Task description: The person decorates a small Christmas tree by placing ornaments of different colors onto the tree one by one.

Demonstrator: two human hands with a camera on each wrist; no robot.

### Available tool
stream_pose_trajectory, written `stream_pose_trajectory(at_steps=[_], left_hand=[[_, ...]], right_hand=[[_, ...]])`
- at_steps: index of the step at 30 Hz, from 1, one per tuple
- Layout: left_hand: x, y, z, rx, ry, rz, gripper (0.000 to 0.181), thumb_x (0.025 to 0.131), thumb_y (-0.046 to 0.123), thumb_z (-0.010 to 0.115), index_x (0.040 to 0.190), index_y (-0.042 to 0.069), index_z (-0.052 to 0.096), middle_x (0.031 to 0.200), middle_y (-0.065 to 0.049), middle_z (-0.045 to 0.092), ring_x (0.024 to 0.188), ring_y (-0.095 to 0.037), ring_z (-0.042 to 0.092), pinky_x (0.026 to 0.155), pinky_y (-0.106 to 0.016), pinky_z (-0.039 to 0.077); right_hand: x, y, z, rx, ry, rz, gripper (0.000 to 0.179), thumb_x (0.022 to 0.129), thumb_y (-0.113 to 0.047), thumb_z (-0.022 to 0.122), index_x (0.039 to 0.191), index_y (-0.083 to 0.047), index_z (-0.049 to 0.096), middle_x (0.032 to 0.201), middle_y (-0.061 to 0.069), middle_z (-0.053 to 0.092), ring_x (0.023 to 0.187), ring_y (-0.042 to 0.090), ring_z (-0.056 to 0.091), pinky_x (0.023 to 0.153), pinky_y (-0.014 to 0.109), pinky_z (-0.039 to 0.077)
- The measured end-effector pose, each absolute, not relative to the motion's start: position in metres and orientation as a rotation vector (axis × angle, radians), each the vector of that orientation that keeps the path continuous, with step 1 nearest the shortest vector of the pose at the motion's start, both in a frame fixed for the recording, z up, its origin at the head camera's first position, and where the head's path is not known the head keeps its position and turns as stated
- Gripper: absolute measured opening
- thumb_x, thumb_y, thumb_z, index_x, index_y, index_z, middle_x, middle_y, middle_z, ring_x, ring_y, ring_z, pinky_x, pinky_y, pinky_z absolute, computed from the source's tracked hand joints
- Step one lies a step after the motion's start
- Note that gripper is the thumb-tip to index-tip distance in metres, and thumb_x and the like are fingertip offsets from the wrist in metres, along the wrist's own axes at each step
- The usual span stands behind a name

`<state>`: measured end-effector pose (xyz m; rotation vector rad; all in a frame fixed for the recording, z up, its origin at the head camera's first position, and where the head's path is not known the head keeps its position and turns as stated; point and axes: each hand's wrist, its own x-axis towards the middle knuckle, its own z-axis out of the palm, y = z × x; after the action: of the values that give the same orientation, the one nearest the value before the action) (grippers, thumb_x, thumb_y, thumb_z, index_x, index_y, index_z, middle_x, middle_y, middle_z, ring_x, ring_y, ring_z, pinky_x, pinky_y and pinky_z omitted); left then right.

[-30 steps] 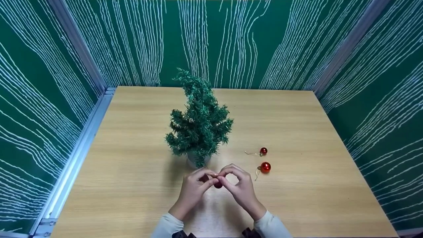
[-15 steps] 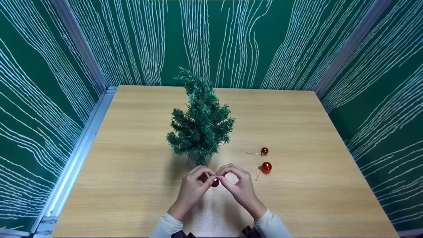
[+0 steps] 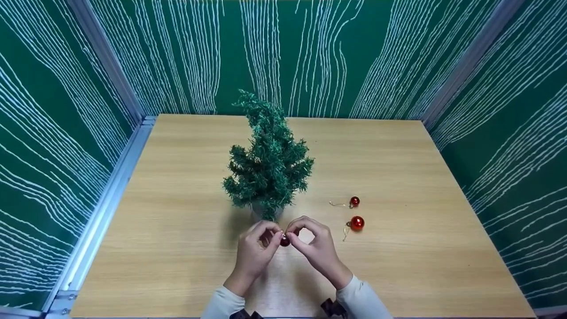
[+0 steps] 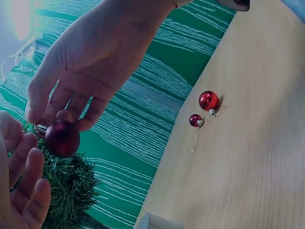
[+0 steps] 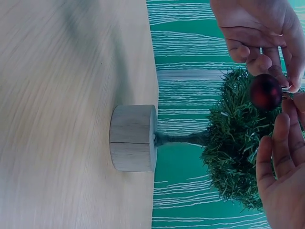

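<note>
In the head view, a person's left hand (image 3: 256, 250) and right hand (image 3: 316, 246) meet over a dark red bauble (image 3: 285, 240), held up on the near side of a small green tree (image 3: 268, 164). To the right, a smaller red bauble (image 3: 355, 201) and a larger red bauble (image 3: 357, 223) lie on the table (image 3: 421, 177), the larger one nearer.

In the left wrist view, thumb and forefinger of each hand pinch at the dark red bauble's metal cap (image 4: 42, 129); exactly what sits between the fingertips is too small to tell.

In the right wrist view, the tree stands on a round wooden base (image 5: 133, 138). The step in hand appears to be working at the bauble's top; the next move probably calls for one steady pinch while the other loosens.
</note>
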<state>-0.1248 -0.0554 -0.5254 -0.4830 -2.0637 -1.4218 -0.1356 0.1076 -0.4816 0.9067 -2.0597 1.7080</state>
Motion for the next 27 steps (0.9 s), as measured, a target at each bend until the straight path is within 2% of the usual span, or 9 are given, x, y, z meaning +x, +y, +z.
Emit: stream_pose_trajectory(at_steps=[4,8,11,15,19,22,27], left_hand=[[-0.126,-0.057,-0.524,-0.472,-2.034,-1.354,0.008,0.085,0.006,0.072,0.087,0.013,0.067,0.075,0.005,0.063,0.061,-0.002,0.052,0.051,-0.016,0.044],[-0.128,-0.058,-0.523,-0.458,-1.99,-1.339,0.016,0.08,-0.001,0.073,0.085,0.013,0.067,0.072,0.005,0.062,0.057,-0.003,0.049,0.047,-0.017,0.041],[-0.129,-0.059,-0.52,-0.437,-1.955,-1.331,0.019,0.076,-0.005,0.073,0.083,0.01,0.066,0.069,0.003,0.059,0.055,-0.005,0.048,0.046,-0.017,0.039],[-0.126,-0.059,-0.504,-0.404,-1.915,-1.327,0.018,0.073,-0.011,0.072,0.081,0.004,0.065,0.073,-0.005,0.058,0.057,-0.011,0.049,0.051,-0.012,0.038],[-0.12,-0.059,-0.489,-0.359,-1.912,-1.328,0.01,0.078,-0.008,0.068,0.083,0.0,0.064,0.084,-0.011,0.057,0.064,-0.013,0.051,0.056,-0.01,0.039],[-0.124,-0.062,-0.502,-0.326,-1.919,-1.343,0.004,0.084,0.0,0.067,0.085,0.002,0.064,0.091,-0.01,0.056,0.068,-0.011,0.051,0.056,-0.014,0.042],[-0.131,-0.067,-0.523,-0.301,-1.916,-1.394,0.007,0.087,0.002,0.066,0.09,0.006,0.063,0.093,-0.004,0.059,0.071,-0.01,0.054,0.058,-0.02,0.047]], right_hand=[[-0.136,0.104,-0.48,0.908,-2.058,1.717,0.018,0.079,0.017,0.068,0.082,0.0,0.065,0.079,0.012,0.066,0.073,0.016,0.06,0.067,0.028,0.051],[-0.138,0.1,-0.478,0.918,-2.056,1.699,0.017,0.079,0.017,0.068,0.083,0.0,0.065,0.079,0.011,0.066,0.072,0.015,0.06,0.065,0.03,0.051],[-0.139,0.095,-0.475,0.927,-2.054,1.674,0.015,0.08,0.015,0.068,0.083,0.001,0.065,0.078,0.011,0.065,0.071,0.014,0.06,0.064,0.033,0.052],[-0.141,0.088,-0.471,0.911,-2.069,1.655,0.015,0.08,0.015,0.069,0.082,0.001,0.064,0.077,0.011,0.065,0.07,0.015,0.06,0.063,0.034,0.051],[-0.142,0.081,-0.467,0.877,-2.103,1.634,0.016,0.079,0.016,0.068,0.082,0.001,0.065,0.076,0.01,0.066,0.069,0.017,0.06,0.064,0.034,0.052],[-0.141,0.076,-0.466,0.852,-2.125,1.62,0.016,0.078,0.015,0.069,0.082,0.001,0.065,0.076,0.009,0.066,0.07,0.017,0.061,0.064,0.034,0.053],[-0.141,0.071,-0.464,0.804,-2.145,1.612,0.014,0.079,0.014,0.07,0.081,0.0,0.066,0.075,0.008,0.066,0.069,0.015,0.061,0.064,0.035,0.053]])
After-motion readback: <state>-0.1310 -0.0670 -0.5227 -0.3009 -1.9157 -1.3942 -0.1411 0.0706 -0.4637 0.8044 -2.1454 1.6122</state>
